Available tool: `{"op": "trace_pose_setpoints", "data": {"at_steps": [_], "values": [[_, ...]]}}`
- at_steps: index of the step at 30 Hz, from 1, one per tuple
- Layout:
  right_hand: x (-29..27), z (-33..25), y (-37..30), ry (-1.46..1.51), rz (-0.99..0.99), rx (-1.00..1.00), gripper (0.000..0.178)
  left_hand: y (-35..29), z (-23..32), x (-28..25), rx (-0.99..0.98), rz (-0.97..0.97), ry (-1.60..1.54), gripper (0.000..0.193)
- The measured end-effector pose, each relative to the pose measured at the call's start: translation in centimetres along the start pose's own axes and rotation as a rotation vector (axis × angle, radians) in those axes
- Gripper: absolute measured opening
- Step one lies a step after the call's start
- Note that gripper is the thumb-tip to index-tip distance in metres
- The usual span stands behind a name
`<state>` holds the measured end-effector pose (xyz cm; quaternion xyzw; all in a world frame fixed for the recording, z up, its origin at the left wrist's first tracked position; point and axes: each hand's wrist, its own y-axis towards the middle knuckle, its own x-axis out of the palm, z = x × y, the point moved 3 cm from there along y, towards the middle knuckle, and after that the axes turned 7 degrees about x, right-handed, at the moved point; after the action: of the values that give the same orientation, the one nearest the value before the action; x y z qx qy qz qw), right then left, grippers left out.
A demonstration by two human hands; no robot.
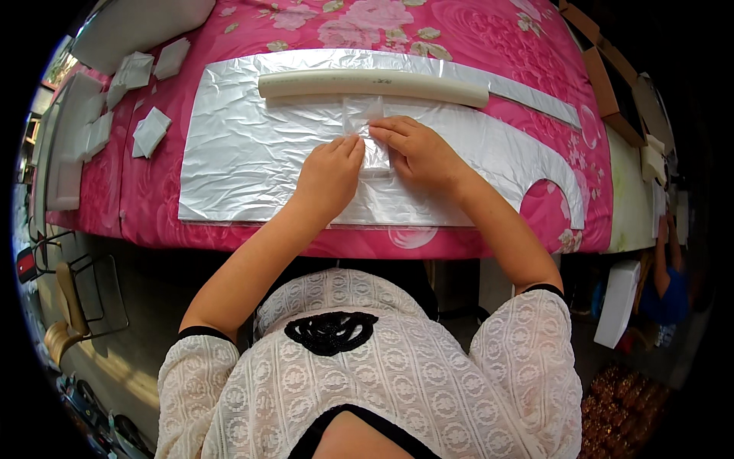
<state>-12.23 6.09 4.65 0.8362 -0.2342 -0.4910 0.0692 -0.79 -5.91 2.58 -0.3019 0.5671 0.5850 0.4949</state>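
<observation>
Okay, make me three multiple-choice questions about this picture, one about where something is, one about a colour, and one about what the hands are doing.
1. Where does the long cream tube lie?
A. Across the far part of the silver foil sheet
B. On the floor
C. In the person's lap

2. What colour is the floral cloth under the foil?
A. Blue
B. Pink
C. Green

3. What are the left hand and right hand doing?
A. Hanging clear of the table
B. Gripping the tube
C. Pressing on a small clear plastic piece on the foil

Answers: 1 A, the tube rests on the foil beyond the hands. 2 B, pink with flower prints shows all round the foil. 3 C, the fingertips of both hands meet on the clear piece, below the tube and apart from it.
</observation>
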Motion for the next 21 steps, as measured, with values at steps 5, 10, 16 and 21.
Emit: {"op": "trace_pose_setpoints", "data": {"at_steps": [5, 10, 16, 21], "values": [[0.1, -0.1, -0.6, 0.048, -0.041, 0.021, 0.038, -0.7, -0.1, -1.2, 0.132, 0.048, -0.116, 0.035], [1.1, -2.7, -3.5, 0.112, -0.026, -0.05, 0.03, -4.1, 1.7, -3.1, 0.176, 0.086, -0.31, 0.044], [1.1, -2.0, -3.8, 0.271, -0.038, 0.451, 0.012, -3.5, 1.4, -2.7, -0.214, 0.05, -0.522, 0.043], [0.8, -1.0, -1.2, 0.444, -0.254, 0.937, 0.024, -1.1, -0.8, -2.0, -0.598, -0.018, -0.61, 0.055]]}}
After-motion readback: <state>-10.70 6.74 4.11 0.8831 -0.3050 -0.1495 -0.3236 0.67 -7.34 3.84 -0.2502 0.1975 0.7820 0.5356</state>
